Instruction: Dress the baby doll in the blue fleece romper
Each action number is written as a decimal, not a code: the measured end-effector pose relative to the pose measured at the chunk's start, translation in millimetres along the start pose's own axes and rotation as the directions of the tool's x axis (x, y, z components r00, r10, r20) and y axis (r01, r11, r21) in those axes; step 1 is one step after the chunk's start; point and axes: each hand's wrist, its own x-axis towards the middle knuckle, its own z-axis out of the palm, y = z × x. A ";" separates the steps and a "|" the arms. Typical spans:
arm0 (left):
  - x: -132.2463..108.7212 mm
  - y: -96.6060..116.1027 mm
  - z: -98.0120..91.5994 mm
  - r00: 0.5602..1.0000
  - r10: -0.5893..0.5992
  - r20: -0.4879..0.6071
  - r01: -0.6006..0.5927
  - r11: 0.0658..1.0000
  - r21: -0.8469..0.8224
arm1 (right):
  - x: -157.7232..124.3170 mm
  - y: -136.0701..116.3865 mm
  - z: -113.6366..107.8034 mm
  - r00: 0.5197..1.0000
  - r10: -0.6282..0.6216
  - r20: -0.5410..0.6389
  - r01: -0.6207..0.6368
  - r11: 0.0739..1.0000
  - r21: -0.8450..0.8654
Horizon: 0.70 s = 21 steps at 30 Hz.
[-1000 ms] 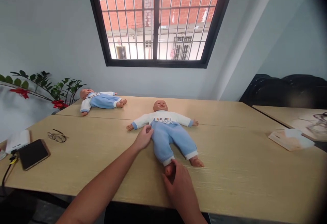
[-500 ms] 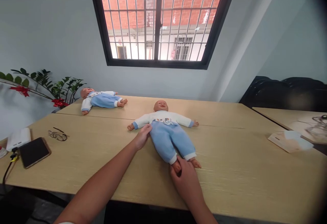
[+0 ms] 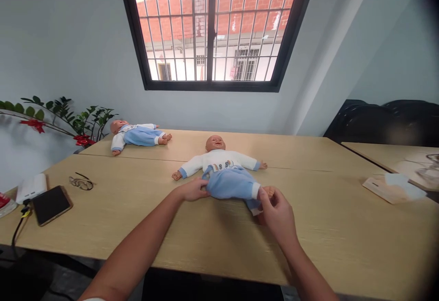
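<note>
A baby doll (image 3: 224,157) in a white top and light-blue trousers (image 3: 231,183) lies on its back on the table, head toward the window and arms spread. At its hip, on the left, my left hand (image 3: 194,190) grips the trousers near the waist; its fingertips are partly hidden by the cloth. My right hand (image 3: 279,209) is closed round a foot (image 3: 268,191) of the doll, holding that leg raised and swung to the right across the other one. The lower leg is mostly covered, with only its white cuff showing.
A second doll (image 3: 140,135) in like clothes lies at the back left, by a potted plant (image 3: 84,127). Glasses (image 3: 81,182), a phone (image 3: 52,205) and a white box-shaped device (image 3: 31,187) are on the left. A flat packet (image 3: 393,188) lies far right.
My right hand has lifted the doll's leg by the foot and carried it up and right over the other leg. My left hand has slid slightly down the hip.
</note>
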 end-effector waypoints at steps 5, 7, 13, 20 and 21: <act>20.2 0.7 12.5 0.978 -0.041 -0.206 0.099 0.954 0.282 | 0.4 -15.5 -17.2 0.996 -0.078 -0.043 0.072 0.991 -0.113; 28.7 0.4 13.1 0.957 -0.052 -0.287 0.149 0.933 0.328 | -6.7 -18.0 -25.8 0.989 -0.136 -0.060 0.127 0.983 -0.135; 41.4 0.7 10.4 0.870 -0.086 -0.486 0.250 0.925 0.284 | -45.7 -11.0 -39.9 0.989 -0.128 -0.070 0.118 0.985 -0.126; 25.3 18.2 33.2 0.806 -0.189 -0.560 0.201 0.979 -0.041 | -94.3 -5.7 1.6 0.945 -0.316 0.081 0.326 0.920 -0.218; 17.2 22.3 41.2 0.805 -0.210 -0.555 0.191 0.977 -0.092 | -98.6 -6.6 10.8 0.926 -0.368 0.082 0.377 0.898 -0.229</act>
